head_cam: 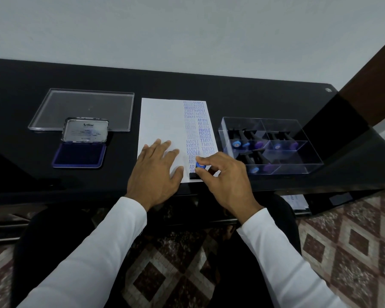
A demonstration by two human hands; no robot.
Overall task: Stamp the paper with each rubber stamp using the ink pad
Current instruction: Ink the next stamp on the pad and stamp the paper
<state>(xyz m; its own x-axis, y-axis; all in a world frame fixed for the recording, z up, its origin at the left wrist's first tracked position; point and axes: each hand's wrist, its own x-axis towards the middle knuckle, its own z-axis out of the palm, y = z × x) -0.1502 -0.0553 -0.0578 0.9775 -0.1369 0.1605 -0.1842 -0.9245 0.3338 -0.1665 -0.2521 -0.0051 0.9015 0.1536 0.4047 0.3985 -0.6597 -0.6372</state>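
At paper's (162, 121) near edge: right hand (226, 176) pinched the rubber stamp (200, 167).
Stamp stood under fingertips, upright; left hand (157, 170) lay flat, released, just beside.

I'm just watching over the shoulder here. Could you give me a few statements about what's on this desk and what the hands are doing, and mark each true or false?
1. The right hand pinches a rubber stamp on the paper. True.
2. The left hand holds the ink pad. False: it lies flat on the paper.
3. The ink pad is closed. False: its lid stands open.
4. More stamps sit in the clear box right of the paper. True.
5. The paper is blank. False: blue words fill its right side.
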